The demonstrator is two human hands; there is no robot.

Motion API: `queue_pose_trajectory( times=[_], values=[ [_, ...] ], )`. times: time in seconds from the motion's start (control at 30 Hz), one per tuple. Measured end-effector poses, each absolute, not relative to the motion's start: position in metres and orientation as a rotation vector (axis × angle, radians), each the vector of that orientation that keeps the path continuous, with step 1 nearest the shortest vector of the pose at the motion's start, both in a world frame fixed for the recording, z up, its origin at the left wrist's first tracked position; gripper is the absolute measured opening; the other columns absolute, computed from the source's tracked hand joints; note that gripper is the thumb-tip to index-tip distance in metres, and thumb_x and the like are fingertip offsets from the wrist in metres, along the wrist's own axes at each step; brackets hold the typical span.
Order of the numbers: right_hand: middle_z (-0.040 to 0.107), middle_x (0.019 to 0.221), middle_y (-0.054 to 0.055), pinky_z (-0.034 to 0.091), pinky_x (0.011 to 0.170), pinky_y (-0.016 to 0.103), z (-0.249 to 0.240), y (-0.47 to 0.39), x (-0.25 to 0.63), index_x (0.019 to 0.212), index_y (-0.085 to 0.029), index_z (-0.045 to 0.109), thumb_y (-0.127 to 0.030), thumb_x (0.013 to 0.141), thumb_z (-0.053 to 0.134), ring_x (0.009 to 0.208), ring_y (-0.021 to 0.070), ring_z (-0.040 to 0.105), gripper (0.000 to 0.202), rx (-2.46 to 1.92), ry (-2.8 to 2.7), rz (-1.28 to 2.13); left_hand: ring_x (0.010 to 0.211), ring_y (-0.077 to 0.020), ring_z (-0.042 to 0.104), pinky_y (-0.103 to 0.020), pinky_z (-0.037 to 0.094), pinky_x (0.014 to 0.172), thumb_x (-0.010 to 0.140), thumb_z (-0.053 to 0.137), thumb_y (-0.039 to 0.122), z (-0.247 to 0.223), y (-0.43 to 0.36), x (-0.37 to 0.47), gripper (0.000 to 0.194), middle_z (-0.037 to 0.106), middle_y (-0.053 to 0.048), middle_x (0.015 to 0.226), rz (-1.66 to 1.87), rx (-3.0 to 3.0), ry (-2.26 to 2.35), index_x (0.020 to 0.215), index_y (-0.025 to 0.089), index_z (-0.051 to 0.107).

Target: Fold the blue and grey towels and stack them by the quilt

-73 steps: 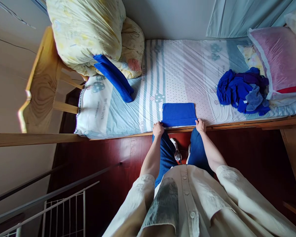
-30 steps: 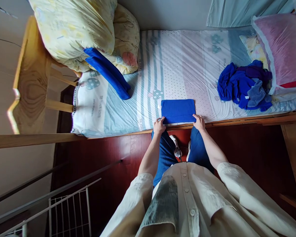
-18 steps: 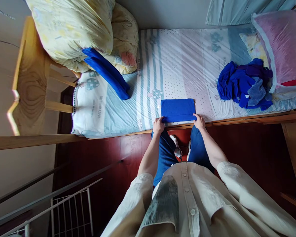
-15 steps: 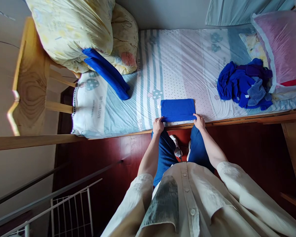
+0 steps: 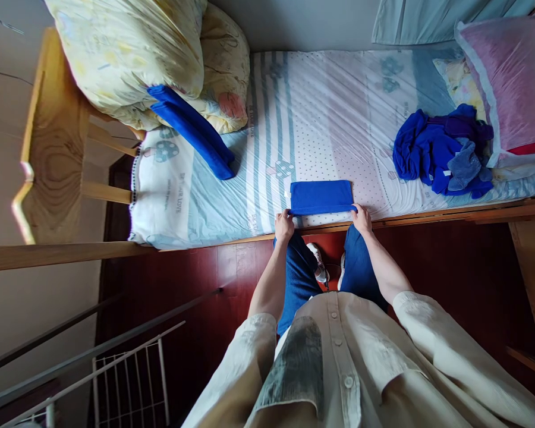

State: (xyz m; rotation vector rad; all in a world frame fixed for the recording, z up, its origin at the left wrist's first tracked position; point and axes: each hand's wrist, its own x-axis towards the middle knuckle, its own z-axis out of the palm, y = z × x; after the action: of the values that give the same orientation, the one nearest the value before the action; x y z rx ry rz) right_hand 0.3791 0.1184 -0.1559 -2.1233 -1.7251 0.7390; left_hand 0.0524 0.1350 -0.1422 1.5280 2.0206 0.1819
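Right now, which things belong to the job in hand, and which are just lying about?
In the job: flat blue cloth, left hand, right hand; likely long folded blue cloth, crumpled blue pile.
Just lying about: pink pillow, yellow patterned bedding.

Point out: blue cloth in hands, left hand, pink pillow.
Blue cloth (image 5: pixel 321 197): head view, middle of its upper face.
Left hand (image 5: pixel 285 226): head view, back of the hand.
Pink pillow (image 5: pixel 510 83): head view, its pink face.

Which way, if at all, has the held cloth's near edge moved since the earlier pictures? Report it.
Yes: away from the bed rail; a wider strip of sheet now shows between rail and cloth.
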Motion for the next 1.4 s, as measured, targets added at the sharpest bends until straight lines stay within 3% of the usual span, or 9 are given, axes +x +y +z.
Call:
queue_pose_trajectory(
  times=[0.2, 0.4, 0.67, 0.8, 0.97, 1.4],
  values=[
    [0.078, 0.113, 0.016, 0.056, 0.094, 0.039, -0.16, 0.118, 0.381, 0.121, -0.018, 0.069, -0.037, 0.107, 0.047, 0.109, 0.0306, 0.072, 0.033, -2.093, -1.705, 0.701, 0.125, -0.0297, 0.063, -0.045, 0.05, 0.107, 0.104, 0.045, 0.023, -0.15, 0.134, 0.05, 0.029, 0.075, -0.014, 0.119, 0.309, 1.458, 2.062, 0.127, 0.021, 0.063],
    [0.079, 0.11, 0.016, 0.053, 0.088, 0.034, -0.159, 0.119, 0.38, 0.115, -0.019, 0.07, -0.041, 0.108, 0.047, 0.103, 0.0294, 0.072, 0.033, -2.141, -1.681, 0.745, 0.125, -0.0296, 0.065, -0.043, 0.05, 0.106, 0.106, 0.042, 0.031, -0.156, 0.136, 0.049, 0.031, 0.075, -0.015, 0.115, 0.299, 1.42, 2.087, 0.127, 0.021, 0.063],
    [0.079, 0.105, 0.013, 0.052, 0.083, 0.033, -0.157, 0.121, 0.382, 0.106, -0.02, 0.07, -0.046, 0.106, 0.054, 0.098, 0.0282, 0.072, 0.031, -2.161, -1.672, 0.819, 0.124, -0.0312, 0.066, -0.041, 0.051, 0.104, 0.098, 0.063, 0.041, -0.159, 0.137, 0.045, 0.038, 0.077, -0.016, 0.119, 0.217, 1.46, 2.036, 0.127, 0.018, 0.067],
    [0.078, 0.111, 0.017, 0.051, 0.086, 0.035, -0.154, 0.122, 0.379, 0.113, -0.018, 0.069, -0.042, 0.109, 0.048, 0.102, 0.0307, 0.072, 0.033, -2.261, -1.683, 0.834, 0.121, -0.0306, 0.069, -0.039, 0.052, 0.101, 0.101, 0.057, 0.039, -0.159, 0.139, 0.044, 0.031, 0.078, -0.016, 0.119, 0.144, 1.46, 2.021, 0.118, 0.017, 0.07],
    [0.077, 0.112, 0.017, 0.05, 0.087, 0.036, -0.152, 0.122, 0.375, 0.12, -0.018, 0.069, -0.044, 0.111, 0.044, 0.105, 0.0318, 0.071, 0.037, -2.31, -1.698, 0.829, 0.122, -0.0323, 0.069, -0.042, 0.052, 0.101, 0.105, 0.049, 0.039, -0.158, 0.14, 0.046, 0.034, 0.078, -0.017, 0.121, 0.118, 1.433, 2.053, 0.123, 0.017, 0.069],
    [0.078, 0.117, 0.017, 0.051, 0.092, 0.035, -0.141, 0.125, 0.366, 0.125, -0.018, 0.071, -0.039, 0.111, 0.044, 0.113, 0.0307, 0.072, 0.037, -2.461, -1.688, 0.775, 0.131, -0.0315, 0.063, -0.045, 0.049, 0.105, 0.104, 0.051, 0.035, -0.152, 0.141, 0.051, 0.028, 0.076, -0.014, 0.123, 0.14, 1.329, 2.108, 0.127, 0.024, 0.064]
  ],
)
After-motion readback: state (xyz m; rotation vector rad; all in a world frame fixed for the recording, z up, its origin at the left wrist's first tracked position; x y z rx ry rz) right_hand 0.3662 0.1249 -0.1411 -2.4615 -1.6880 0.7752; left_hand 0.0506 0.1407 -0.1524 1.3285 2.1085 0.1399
